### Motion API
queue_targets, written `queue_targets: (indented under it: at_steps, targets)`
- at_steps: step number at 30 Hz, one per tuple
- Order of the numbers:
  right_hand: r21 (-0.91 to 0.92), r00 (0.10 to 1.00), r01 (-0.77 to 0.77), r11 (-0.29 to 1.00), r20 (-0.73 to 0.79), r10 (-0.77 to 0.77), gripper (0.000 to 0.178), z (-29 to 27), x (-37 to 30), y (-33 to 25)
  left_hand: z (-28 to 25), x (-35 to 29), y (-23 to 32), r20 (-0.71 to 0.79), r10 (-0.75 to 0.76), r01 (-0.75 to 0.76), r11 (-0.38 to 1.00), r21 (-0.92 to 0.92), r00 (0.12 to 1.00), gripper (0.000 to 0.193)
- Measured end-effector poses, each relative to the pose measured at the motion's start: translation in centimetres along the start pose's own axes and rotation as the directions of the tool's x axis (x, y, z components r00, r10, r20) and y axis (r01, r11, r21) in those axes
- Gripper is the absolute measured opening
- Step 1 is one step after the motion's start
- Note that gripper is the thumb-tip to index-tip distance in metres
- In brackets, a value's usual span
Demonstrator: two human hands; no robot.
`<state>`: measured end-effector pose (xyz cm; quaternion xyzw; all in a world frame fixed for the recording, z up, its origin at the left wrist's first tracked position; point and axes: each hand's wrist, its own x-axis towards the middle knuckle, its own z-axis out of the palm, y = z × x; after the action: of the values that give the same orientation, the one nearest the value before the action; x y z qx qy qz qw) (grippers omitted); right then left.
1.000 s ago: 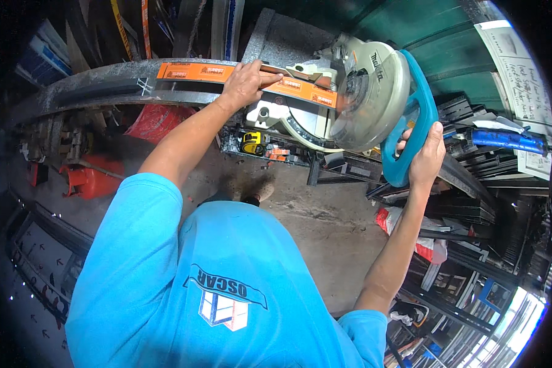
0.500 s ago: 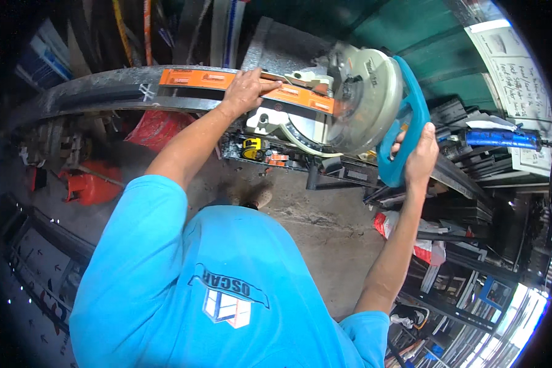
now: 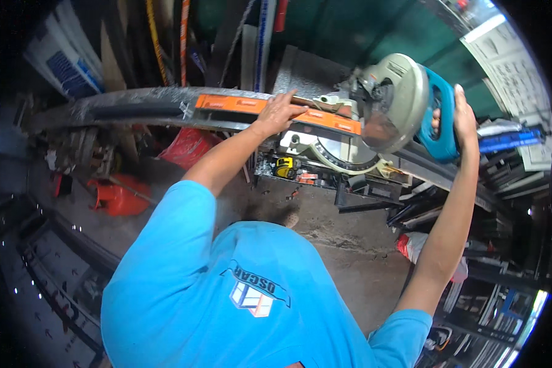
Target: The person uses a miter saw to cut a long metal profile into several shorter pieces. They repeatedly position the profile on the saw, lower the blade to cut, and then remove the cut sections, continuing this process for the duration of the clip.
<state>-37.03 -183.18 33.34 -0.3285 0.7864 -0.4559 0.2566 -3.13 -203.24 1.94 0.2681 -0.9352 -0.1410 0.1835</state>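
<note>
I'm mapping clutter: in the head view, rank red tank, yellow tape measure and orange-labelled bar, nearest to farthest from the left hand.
1. Orange-labelled bar: under the left hand.
2. Yellow tape measure: just below, nearer the person.
3. Red tank: lower left.

Dark lettering (image 3: 257, 281) on blue shirt (image 3: 233, 334) — printed labels (image 3: 249, 103) on orange strip (image 3: 228, 104) — writing (image 3: 512, 72) on white sheet (image 3: 503, 50).

Place: a workshop
Saw: circular cutting saw (image 3: 406, 86) with teal handle, far right of centre
Bench: long, scuffed worktop (image 3: 119, 98) running left
Stock: long strips (image 3: 264, 52) upright at the far side
Tool: yellow tape measure (image 3: 284, 165)
</note>
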Motion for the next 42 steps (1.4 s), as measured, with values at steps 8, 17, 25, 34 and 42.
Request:
queue_targets:
  at_steps: [8, 17, 25, 34, 42]
  targets:
    - [-0.459, 0.95, 0.209, 0.864, -0.114, -0.29, 0.072, -2.2, 3.6, -0.5, -2.2, -5.5, 1.4, 0.063, 0.036, -0.031, 0.996, -0.084, 0.997, 0.054]
    - [-0.262, 0.547, 0.727, 0.634, -0.338, -0.766, 0.011, 9.6, -15.1, -0.4, -4.5, -13.0, 1.7, 0.18, -0.066, 0.15, 0.852, -0.503, 0.981, 0.076]
    - [-0.482, 0.878, 0.431, 0.763, 0.027, -0.478, 0.045, 21.6, -20.5, 13.4, -3.2, -12.3, 5.8, 0.052, -0.204, 0.173, 0.639, -0.75, 0.978, 0.059]
    - [-0.872, 0.766, 0.304, 0.382, -0.015, -0.643, 0.073, 15.6, -15.1, 11.5, -2.8, -12.1, 12.0, -0.016, -0.216, 0.103, 0.528, -0.843, 0.976, 0.05]
    - [-0.903, 0.648, 0.431, 0.01, 0.301, -0.7, 0.107, 9.5, -9.6, 2.0, 3.0, -11.7, 17.3, 0.016, -0.43, 0.164, 0.308, -0.937, 0.903, 0.038]
